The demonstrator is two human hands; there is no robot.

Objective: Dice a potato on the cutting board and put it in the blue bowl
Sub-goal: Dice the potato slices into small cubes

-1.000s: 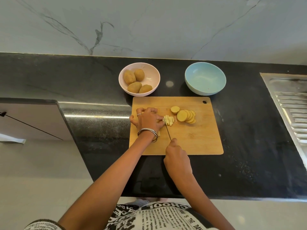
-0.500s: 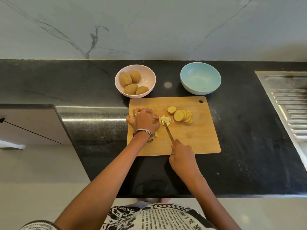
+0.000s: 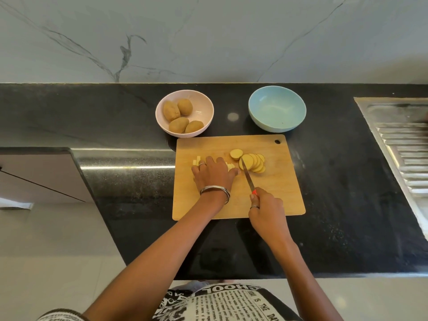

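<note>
A wooden cutting board (image 3: 273, 200) lies on the black counter. Round potato slices (image 3: 252, 162) are fanned out at its upper middle. My left hand (image 3: 214, 173) lies flat over pale potato sticks (image 3: 197, 161), which peek out at its left and right sides. My right hand (image 3: 266, 208) grips a knife (image 3: 247, 176) with a red handle; the blade points up toward the slices, its tip at their left edge. The blue bowl (image 3: 277, 108) stands behind the board at the right and looks empty.
A pink bowl (image 3: 203, 105) with several whole potatoes stands behind the board's left corner. A steel sink drainboard (image 3: 403, 144) is at the far right. The counter's edge drops off at the left and in front of me.
My left hand has spread flat and shifted left over the cut sticks. The knife has left them and moved right, its tip now by the round slices.
</note>
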